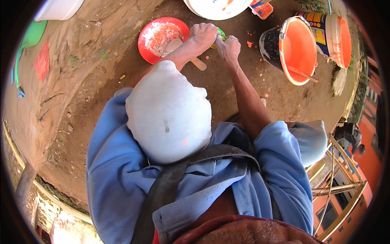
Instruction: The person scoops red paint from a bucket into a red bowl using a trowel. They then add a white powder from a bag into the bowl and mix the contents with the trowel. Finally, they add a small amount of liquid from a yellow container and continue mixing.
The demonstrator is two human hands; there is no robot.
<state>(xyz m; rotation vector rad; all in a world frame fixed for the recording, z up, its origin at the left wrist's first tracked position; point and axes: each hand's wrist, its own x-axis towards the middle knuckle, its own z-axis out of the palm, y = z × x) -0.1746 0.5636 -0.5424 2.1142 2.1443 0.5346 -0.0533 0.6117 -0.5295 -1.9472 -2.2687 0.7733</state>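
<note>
My left hand, dusted pale, is closed at a small green and yellow object, with my right hand closed on it just to the right; the fingers hide much of it. Below and left of them lies a red basin holding crumbly white and pink material and a pale flat scraper. A light wooden handle pokes out beneath my left wrist.
An orange-lined black bucket with a stick and a paint pail stand right. A white bucket and red scoop are ahead. A rock slope rises left. Another person is by bamboo poles.
</note>
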